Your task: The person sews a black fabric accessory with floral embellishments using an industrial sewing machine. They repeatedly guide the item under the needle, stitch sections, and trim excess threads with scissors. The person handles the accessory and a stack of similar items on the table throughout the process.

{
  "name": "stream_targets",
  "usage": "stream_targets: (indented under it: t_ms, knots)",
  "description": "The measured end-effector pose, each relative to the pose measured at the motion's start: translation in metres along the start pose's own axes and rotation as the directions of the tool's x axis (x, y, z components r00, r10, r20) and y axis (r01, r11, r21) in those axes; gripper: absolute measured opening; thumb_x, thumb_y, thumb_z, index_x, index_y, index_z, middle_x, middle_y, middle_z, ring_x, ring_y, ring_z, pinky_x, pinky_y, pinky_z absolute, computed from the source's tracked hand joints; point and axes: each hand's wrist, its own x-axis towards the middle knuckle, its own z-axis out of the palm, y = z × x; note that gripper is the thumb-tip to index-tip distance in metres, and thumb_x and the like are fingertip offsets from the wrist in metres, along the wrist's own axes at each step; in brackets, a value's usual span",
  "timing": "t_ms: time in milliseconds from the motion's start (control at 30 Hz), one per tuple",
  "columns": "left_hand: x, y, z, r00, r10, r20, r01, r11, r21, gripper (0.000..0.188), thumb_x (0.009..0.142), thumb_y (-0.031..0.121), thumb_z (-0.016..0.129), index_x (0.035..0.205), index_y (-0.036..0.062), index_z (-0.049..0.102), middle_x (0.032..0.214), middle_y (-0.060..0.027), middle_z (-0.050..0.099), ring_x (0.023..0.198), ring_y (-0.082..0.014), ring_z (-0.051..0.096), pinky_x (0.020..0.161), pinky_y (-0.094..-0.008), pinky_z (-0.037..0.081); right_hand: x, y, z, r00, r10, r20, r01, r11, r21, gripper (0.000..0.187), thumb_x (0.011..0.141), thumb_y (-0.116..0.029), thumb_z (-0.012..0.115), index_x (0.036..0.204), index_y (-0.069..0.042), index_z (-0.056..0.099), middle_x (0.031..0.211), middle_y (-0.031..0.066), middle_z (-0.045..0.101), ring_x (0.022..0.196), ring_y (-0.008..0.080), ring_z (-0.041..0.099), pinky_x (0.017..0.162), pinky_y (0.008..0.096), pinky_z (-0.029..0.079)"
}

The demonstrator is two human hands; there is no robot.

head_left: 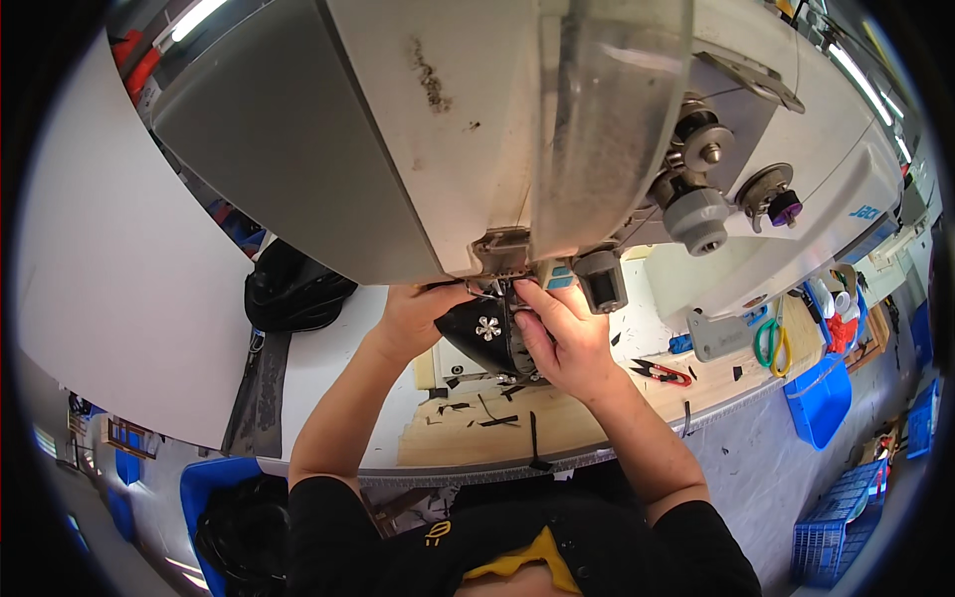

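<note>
Under the head of a white and grey sewing machine (pixel 468 129), a curved black leather-like piece (pixel 476 341) with silver flower ornaments (pixel 487 328) lies at the needle area. My left hand (pixel 410 316) grips its left edge, with the fingertips partly hidden behind the piece and the machine. On the other side, my right hand (pixel 569 336) pinches the piece's right edge between thumb and fingers, close to the presser foot. The needle itself cannot be made out clearly.
Black scraps (pixel 497 421) litter the wooden table edge (pixel 428 448). Red thread snips (pixel 662 373) and scissors with green and yellow handles (pixel 772 345) lie to the right, above a blue bin (pixel 821 403). Black glossy pieces (pixel 293 289) are heaped at left, beside a white panel (pixel 119 259).
</note>
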Motion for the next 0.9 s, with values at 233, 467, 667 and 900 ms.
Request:
stream_targets:
  t_ms: [233, 467, 667, 900]
  knots:
    - [-0.004, 0.016, -0.006, 0.943, 0.283, 0.173, -0.328, 0.719, 0.613, 0.017, 0.076, 0.008, 0.068, 0.092, 0.0027, 0.069, 0.092, -0.0034, 0.065, 0.083, -0.0200, 0.062, 0.077, -0.0327, 0.043, -0.010, -0.040, -0.014, 1.000, -0.013, -0.012, 0.011, 0.995, -0.099, 0.042, 0.076, -0.026, 0.074, 0.114, -0.011, 0.065, 0.123, 0.0112, 0.059, 0.113, 0.0309, 0.052, 0.091, 0.0509, 0.033]
    - [-0.019, 0.066, 0.024, 0.906, 0.366, 0.214, -0.396, 0.552, 0.734, 0.031, 0.066, 0.011, 0.071, 0.096, 0.0108, 0.068, 0.102, 0.0017, 0.063, 0.085, -0.0181, 0.059, 0.076, -0.0336, 0.034, -0.007, -0.031, -0.026, 0.998, -0.055, 0.017, 0.058, 0.973, -0.222, 0.033, 0.068, -0.007, 0.067, 0.100, -0.012, 0.066, 0.110, 0.0040, 0.065, 0.109, 0.0292, 0.056, 0.086, 0.0474, 0.032]
    - [-0.016, 0.054, 0.027, 0.937, 0.301, 0.177, -0.342, 0.690, 0.638, 0.030, 0.064, 0.010, 0.070, 0.094, 0.0106, 0.065, 0.105, -0.0018, 0.065, 0.087, -0.0223, 0.062, 0.080, -0.0394, 0.041, -0.003, -0.022, -0.029, 0.991, -0.126, 0.052, 0.134, 0.973, -0.186, 0.030, 0.072, -0.005, 0.065, 0.101, -0.011, 0.068, 0.112, 0.0047, 0.067, 0.106, 0.0291, 0.057, 0.071, 0.0401, 0.036]
    - [-0.014, 0.058, 0.011, 0.933, 0.284, 0.221, -0.357, 0.652, 0.669, 0.019, 0.068, 0.010, 0.067, 0.087, 0.0129, 0.067, 0.092, 0.0043, 0.065, 0.076, -0.0112, 0.060, 0.070, -0.0319, 0.030, -0.006, -0.039, -0.030, 0.986, -0.134, 0.104, 0.158, 0.946, -0.282, 0.039, 0.066, 0.002, 0.065, 0.104, -0.007, 0.067, 0.120, 0.0118, 0.063, 0.104, 0.0336, 0.058, 0.079, 0.0409, 0.042]
